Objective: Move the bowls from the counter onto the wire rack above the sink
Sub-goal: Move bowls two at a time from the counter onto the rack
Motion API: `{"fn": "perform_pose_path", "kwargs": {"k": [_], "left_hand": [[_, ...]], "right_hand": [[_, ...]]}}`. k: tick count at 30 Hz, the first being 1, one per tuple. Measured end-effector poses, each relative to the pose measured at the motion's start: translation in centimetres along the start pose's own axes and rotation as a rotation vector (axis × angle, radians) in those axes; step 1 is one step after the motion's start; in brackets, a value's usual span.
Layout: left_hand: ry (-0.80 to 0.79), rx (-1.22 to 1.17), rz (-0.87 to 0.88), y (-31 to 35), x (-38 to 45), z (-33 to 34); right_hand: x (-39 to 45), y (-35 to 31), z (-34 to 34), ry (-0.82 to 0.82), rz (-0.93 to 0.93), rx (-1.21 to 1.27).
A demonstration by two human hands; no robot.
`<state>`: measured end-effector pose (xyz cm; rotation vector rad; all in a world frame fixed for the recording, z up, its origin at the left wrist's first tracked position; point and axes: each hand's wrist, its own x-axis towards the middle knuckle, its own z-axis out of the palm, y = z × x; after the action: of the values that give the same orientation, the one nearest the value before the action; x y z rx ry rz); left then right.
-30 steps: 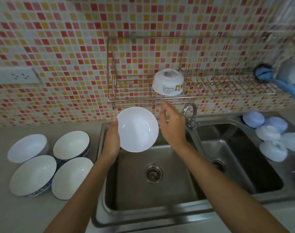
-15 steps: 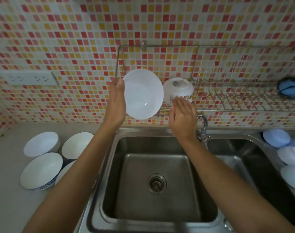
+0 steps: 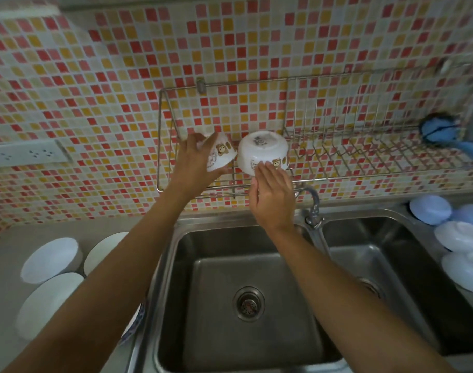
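Bowl point(image 3: 221, 155), tilted, gripped by left hand point(image 3: 193, 160) over wire rack point(image 3: 337, 168), left end. Right hand point(image 3: 273, 195), fingers straight, steadies racked bowl point(image 3: 262, 152). Placing step; next, likely seat upside-down alongside.

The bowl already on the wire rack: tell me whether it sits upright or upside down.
Upside down. The bowl shows its foot ring on top, rim down on the wire rack, with the right hand touching its side.
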<state>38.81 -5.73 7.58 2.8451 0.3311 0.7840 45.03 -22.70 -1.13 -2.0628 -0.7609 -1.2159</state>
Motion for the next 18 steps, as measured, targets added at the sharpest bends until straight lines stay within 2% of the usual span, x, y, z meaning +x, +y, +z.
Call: {"fn": "perform_pose_path", "kwargs": {"k": [9, 18], "left_hand": [[-0.156, 0.213, 0.049, -0.3, 1.2, 0.7], [-0.242, 0.129, -0.003, 0.1, 1.1, 1.0]], "right_hand": [[-0.2, 0.0, 0.2, 0.007, 0.001, 0.011], [-0.2, -0.1, 0.0, -0.015, 0.007, -0.001]]}}
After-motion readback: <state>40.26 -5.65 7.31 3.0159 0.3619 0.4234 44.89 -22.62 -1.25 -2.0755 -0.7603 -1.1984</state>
